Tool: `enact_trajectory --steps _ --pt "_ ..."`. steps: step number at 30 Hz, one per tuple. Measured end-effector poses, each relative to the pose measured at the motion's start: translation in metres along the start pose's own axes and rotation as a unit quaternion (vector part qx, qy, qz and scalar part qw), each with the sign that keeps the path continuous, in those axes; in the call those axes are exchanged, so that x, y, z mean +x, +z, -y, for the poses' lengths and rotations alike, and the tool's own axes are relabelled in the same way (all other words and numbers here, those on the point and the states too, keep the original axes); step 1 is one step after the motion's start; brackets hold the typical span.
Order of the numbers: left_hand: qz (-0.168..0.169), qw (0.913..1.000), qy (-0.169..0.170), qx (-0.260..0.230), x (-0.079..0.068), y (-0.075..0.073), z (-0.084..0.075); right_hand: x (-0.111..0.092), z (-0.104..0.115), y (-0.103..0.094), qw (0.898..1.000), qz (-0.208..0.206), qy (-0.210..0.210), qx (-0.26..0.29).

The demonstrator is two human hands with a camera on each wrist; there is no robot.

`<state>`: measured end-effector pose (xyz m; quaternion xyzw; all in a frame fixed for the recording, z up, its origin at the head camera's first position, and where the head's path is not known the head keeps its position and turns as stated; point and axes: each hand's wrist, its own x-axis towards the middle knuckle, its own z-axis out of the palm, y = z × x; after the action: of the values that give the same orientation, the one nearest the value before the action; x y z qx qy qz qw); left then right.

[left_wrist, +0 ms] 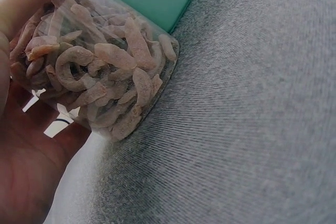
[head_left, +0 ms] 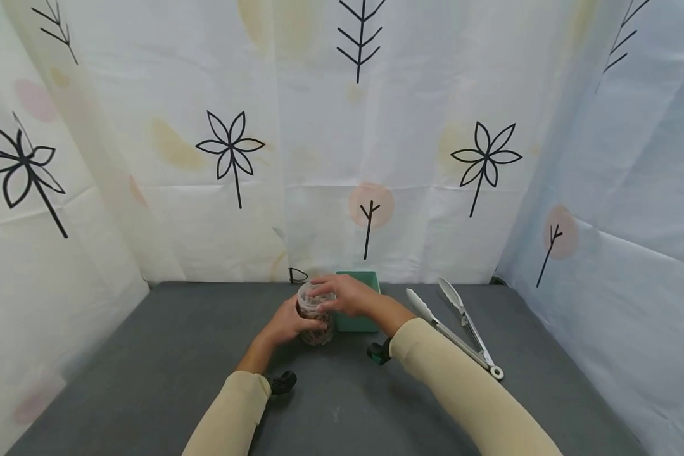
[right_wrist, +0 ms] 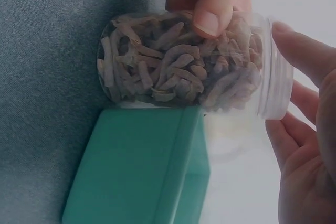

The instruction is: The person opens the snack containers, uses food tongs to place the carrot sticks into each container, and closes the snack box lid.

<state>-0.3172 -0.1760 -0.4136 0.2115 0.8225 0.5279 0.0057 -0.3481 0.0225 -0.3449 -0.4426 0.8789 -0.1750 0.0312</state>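
Note:
A clear plastic jar [right_wrist: 157, 66] full of brownish dried pieces stands upright on the dark table, its clear screw lid [right_wrist: 276, 72] on top. My left hand [head_left: 287, 322] grips the jar's body from the left, the thumb across its front. From above and the right, my right hand [head_left: 348, 295] holds the lid's rim between thumb and fingers. In the left wrist view the curled pieces [left_wrist: 105, 66] show through the jar wall. A green box [right_wrist: 126, 166] with an open top stands right beside the jar, partly behind my right hand in the head view.
Metal tongs [head_left: 462, 342] lie spread on the table [head_left: 205, 354], right of the green box. A white printed curtain [head_left: 319, 145] hangs behind the table and along both sides. A small black line mark [head_left: 298, 275] shows behind the jar.

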Motion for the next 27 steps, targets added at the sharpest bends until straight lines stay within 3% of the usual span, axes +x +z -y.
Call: enact_trajectory --steps 6,13,16,21,27 --pt "-0.014 0.9999 -0.004 0.003 -0.001 0.003 -0.001 0.000 0.002 0.005 0.999 -0.032 0.014 -0.004" --pt "-0.039 0.9991 0.004 0.017 0.013 0.006 0.036 0.006 0.006 0.024 0.987 -0.148 0.020 -0.053" --pt "-0.032 0.9995 0.000 0.007 0.012 0.004 0.036 0.009 0.008 0.028 0.982 -0.176 0.024 -0.067" --pt "-0.029 0.9994 0.000 0.019 0.012 0.004 0.034 0.010 0.002 0.023 0.990 -0.132 0.037 -0.009" --pt "-0.005 1.0000 0.003 0.007 0.003 0.001 0.008 0.005 -0.011 0.005 0.995 -0.034 0.015 0.089"
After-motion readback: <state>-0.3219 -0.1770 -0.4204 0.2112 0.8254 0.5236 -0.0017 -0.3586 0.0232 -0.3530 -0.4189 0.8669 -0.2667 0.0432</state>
